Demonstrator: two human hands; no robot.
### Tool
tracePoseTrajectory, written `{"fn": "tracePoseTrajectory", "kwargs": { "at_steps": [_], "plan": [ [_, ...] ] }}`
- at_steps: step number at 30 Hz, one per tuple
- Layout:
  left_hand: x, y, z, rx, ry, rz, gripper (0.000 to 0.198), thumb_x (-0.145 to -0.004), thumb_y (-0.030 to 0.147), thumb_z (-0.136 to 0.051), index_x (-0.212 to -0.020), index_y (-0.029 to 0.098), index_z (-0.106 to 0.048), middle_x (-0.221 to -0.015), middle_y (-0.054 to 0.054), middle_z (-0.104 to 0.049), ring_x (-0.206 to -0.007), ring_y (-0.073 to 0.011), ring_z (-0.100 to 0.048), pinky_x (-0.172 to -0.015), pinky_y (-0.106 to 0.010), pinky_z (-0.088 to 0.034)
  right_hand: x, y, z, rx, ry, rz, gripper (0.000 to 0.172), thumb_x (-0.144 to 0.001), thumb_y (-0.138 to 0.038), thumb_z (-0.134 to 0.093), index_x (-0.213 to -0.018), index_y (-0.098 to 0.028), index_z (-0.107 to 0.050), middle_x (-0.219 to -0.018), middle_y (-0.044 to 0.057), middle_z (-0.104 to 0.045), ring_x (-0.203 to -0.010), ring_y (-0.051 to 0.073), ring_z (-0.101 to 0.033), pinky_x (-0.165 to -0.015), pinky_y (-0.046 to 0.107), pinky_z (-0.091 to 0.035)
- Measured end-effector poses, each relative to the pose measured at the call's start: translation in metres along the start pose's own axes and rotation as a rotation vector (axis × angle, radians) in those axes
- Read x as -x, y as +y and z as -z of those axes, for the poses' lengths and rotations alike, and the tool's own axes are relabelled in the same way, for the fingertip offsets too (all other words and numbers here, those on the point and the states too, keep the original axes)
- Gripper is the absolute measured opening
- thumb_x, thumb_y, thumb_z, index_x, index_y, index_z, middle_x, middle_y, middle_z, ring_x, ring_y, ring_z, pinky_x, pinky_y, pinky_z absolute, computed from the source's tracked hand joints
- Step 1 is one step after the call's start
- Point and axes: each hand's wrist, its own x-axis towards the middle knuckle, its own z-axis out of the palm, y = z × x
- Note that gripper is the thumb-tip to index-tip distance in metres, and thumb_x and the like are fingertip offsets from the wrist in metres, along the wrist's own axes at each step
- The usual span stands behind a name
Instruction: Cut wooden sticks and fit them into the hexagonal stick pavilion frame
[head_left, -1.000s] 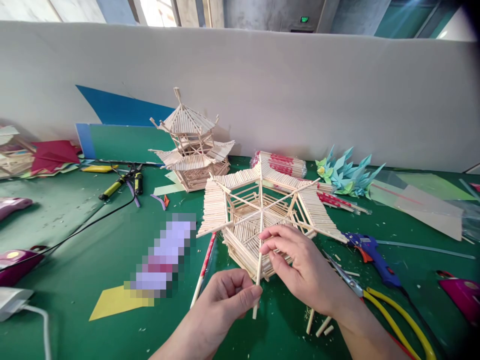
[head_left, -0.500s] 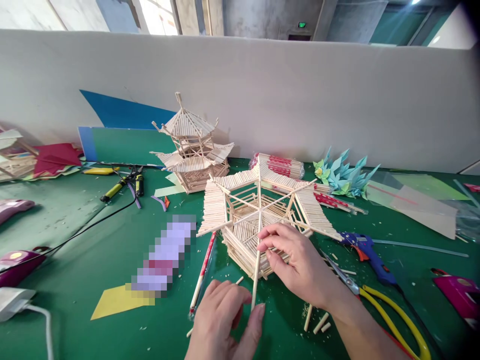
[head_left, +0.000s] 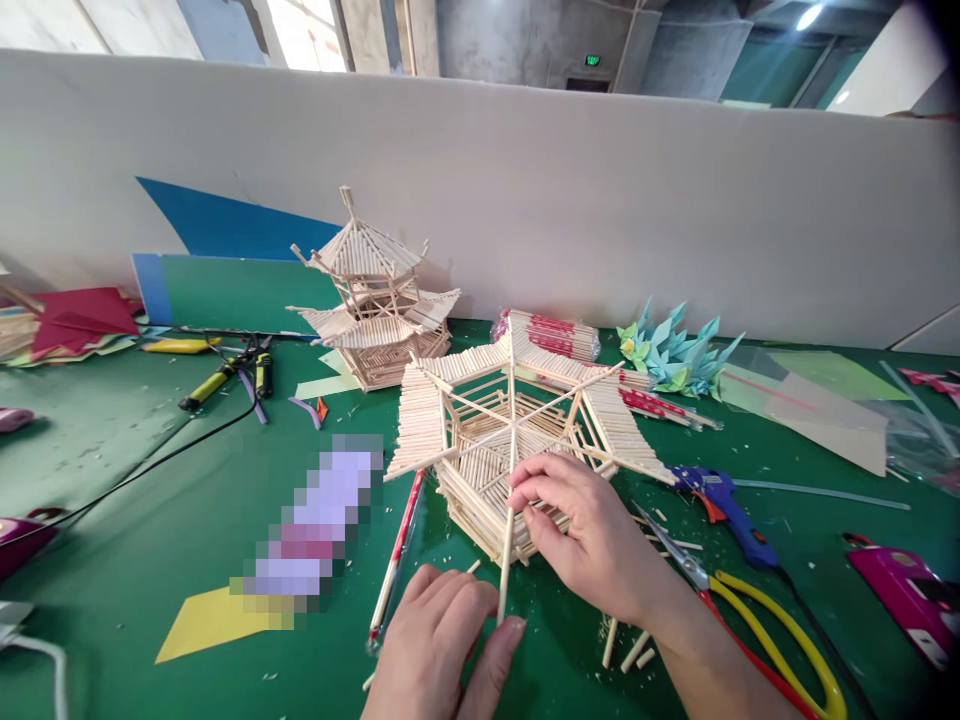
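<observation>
A six-sided pavilion model (head_left: 424, 425) made of thin wooden sticks stands before me, with slatted roof panels on its far and side edges and open spokes meeting at the centre. One wooden stick (head_left: 505, 570) slants from the near spoke down toward me. My right hand (head_left: 600, 535) grips it near the model, thumb and fingertips closed around it. At its near end, the thumb and forefinger of my left hand (head_left: 442, 640) pinch the tip. The join between stick and spoke is partly hidden by my right fingers.
Behind stands a finished two-tier stick pagoda (head_left: 367, 300). To the right lie a blue glue gun (head_left: 739, 520), yellow-and-red-handled scissors (head_left: 780, 640) and a magenta tool (head_left: 904, 595). Wrapped stick bundles (head_left: 551, 335), folded-paper leaves (head_left: 679, 350) and pliers (head_left: 225, 375) lie farther back.
The whole view has shifted slightly, so the things appear a little farther left. Both hands keep the same hold on the stick, and the model looks unchanged.
</observation>
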Motion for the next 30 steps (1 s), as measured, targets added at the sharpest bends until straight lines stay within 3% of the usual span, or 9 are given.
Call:
{"fn": "tracePoseTrajectory", "kwargs": {
  "at_steps": [12,18,21,24,27,30],
  "plan": [
    [-0.002,0.001,-0.001,0.032,0.027,0.035,0.017,-0.076,0.015,-0.051,-0.062,0.022,-0.044,-0.053,0.003,-0.044,-0.049,-0.0143,-0.041,-0.059,-0.029,-0.03,0.002,0.001,0.0,-0.001,-0.005,0.003,0.02,-0.074,-0.002,-0.049,-0.078,-0.017,-0.061,-0.092,0.005,-0.061,-0.089,0.017,-0.055,-0.083,0.033,-0.044],
    [0.006,-0.006,0.003,0.022,0.079,0.062,0.016,-0.074,0.032,-0.063,-0.07,0.02,-0.053,-0.054,0.004,-0.045,-0.05,-0.0131,-0.041,-0.058,-0.027,-0.034,0.002,0.001,0.001,-0.033,-0.027,-0.019,0.022,-0.073,-0.001,-0.049,-0.084,-0.017,-0.061,-0.097,0.005,-0.059,-0.095,0.017,-0.053,-0.087,0.034,-0.042],
    [0.012,-0.014,0.004,0.052,0.128,-0.005,0.021,-0.075,0.036,-0.063,-0.083,0.019,-0.055,-0.06,0.002,-0.048,-0.054,-0.0138,-0.045,-0.057,-0.027,-0.039,0.002,0.001,0.002,-0.041,-0.042,-0.04,0.021,-0.075,-0.003,-0.049,-0.084,-0.016,-0.061,-0.098,0.006,-0.059,-0.097,0.017,-0.052,-0.088,0.034,-0.041],
    [0.012,-0.021,0.006,0.076,0.162,-0.16,0.025,-0.078,0.027,-0.061,-0.099,0.015,-0.055,-0.071,-0.003,-0.056,-0.062,-0.0151,-0.052,-0.056,-0.025,-0.044,0.003,0.001,0.001,-0.042,-0.046,-0.046,0.019,-0.076,-0.004,-0.048,-0.083,-0.016,-0.061,-0.099,0.006,-0.058,-0.097,0.017,-0.052,-0.087,0.033,-0.041],
    [0.006,-0.024,0.009,0.087,0.118,-0.3,0.031,-0.079,0.018,-0.06,-0.109,0.012,-0.053,-0.084,-0.01,-0.062,-0.07,-0.017,-0.056,-0.06,-0.027,-0.049,0.004,0.002,0.0,-0.045,-0.048,-0.038,0.02,-0.077,-0.004,-0.048,-0.084,-0.017,-0.061,-0.1,0.006,-0.058,-0.097,0.017,-0.052,-0.088,0.033,-0.041],
    [0.002,-0.024,0.01,0.086,0.063,-0.354,0.029,-0.081,0.014,-0.056,-0.11,0.012,-0.053,-0.089,-0.013,-0.065,-0.072,-0.0189,-0.058,-0.063,-0.031,-0.05,0.004,0.002,0.0,-0.046,-0.053,-0.026,0.02,-0.077,-0.005,-0.048,-0.085,-0.017,-0.062,-0.099,0.006,-0.057,-0.097,0.017,-0.052,-0.087,0.033,-0.04]
  ]
}}
